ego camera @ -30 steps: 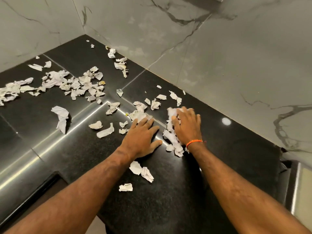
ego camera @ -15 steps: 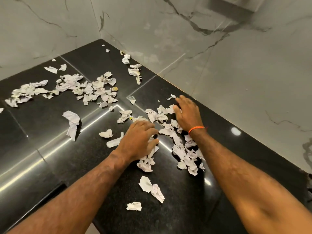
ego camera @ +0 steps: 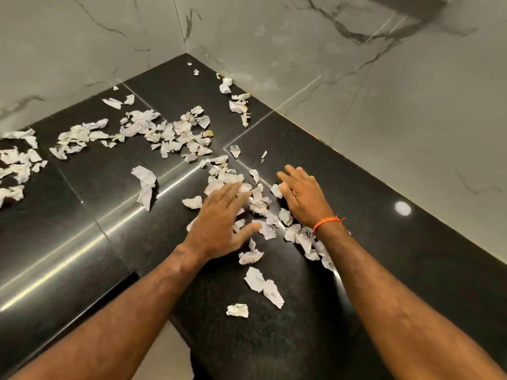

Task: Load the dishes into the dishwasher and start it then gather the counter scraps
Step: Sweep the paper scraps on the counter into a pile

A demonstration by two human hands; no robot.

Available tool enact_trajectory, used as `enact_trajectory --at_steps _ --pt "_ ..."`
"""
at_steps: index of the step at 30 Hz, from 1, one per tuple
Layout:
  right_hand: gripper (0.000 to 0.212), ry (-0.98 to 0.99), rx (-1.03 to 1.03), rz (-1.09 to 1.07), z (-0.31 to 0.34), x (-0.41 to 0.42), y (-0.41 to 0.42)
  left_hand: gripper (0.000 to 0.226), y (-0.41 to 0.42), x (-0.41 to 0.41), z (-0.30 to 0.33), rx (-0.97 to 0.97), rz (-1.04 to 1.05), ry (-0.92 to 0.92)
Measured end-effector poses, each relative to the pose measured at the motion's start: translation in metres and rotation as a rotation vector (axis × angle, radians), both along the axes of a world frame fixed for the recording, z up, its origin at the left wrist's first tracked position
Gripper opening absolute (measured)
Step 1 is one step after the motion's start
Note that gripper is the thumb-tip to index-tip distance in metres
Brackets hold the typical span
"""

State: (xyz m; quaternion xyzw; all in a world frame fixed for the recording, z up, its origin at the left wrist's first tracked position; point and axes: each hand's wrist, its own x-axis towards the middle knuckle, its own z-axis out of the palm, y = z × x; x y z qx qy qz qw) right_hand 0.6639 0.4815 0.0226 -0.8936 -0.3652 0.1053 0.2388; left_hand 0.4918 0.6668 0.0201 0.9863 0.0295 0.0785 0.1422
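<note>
Counter: black polished stone counter (ego camera: 370,165) set into a corner of grey marble-veined wall tiles (ego camera: 356,78); bright light streaks run across its near-left part.
Landmark: the left hand (ego camera: 219,223), flat and palm down on the counter, fingers spread wide, holding nothing.
Right hand: the right hand (ego camera: 304,196) lies just right of the left hand, also palm down with fingers open and gripping nothing; an orange thread bracelet (ego camera: 326,222) circles its wrist.
Pile between hands: crumpled white paper scraps (ego camera: 259,202) lie between the two hands, some touching the left hand's fingertips and others against the right palm and under the right wrist.
Near scraps: two flat pieces (ego camera: 263,283) and one small crumpled ball (ego camera: 237,310) sit on the counter nearer the person than the left hand, apart from it.
Left scrap: a long twisted piece (ego camera: 145,185) lies alone, well left of the left hand.
Far scraps: a wide scatter (ego camera: 175,130) spreads beyond and left of the left hand, trailing toward the wall corner and off the left edge of view.
</note>
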Motion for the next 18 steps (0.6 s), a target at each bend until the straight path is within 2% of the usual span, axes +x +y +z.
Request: enact_trajectory --at_steps 2,4,7,9,11,13,15,18 --pt "0.047 -0.039 -0.152 -0.046 -0.002 -0.011 0.002 0.095 -0.013 -0.005 0.002 0.064 -0.164 0.205" --pt "0.046 -0.023 -0.206 -0.001 -0.002 -0.026 0.005 0.087 -0.017 -0.008 0.001 0.116 -0.181 0.259" --pt "0.038 -0.018 -0.056 -0.103 0.014 -0.046 -0.009 0.048 -0.009 -0.014 0.002 0.041 0.004 0.093" --pt "0.035 -0.138 0.005 -0.332 0.013 -0.055 -0.036 0.043 -0.008 -0.020 0.006 -0.018 0.060 -0.059" --pt "0.042 -0.162 -0.100 -0.562 0.005 -0.071 -0.061 0.063 -0.016 -0.027 0.013 -0.060 -0.027 -0.065" --pt "0.050 -0.036 -0.201 -0.661 -0.008 -0.089 -0.064 0.095 -0.032 -0.040 0.019 -0.045 -0.215 0.119" --pt "0.054 -0.008 -0.198 -0.632 -0.013 -0.104 -0.048 0.118 -0.046 -0.054 0.017 0.066 -0.391 0.285" --pt "0.054 -0.019 -0.076 -0.410 -0.010 -0.121 -0.012 0.118 -0.035 -0.063 0.005 0.125 -0.380 0.319"
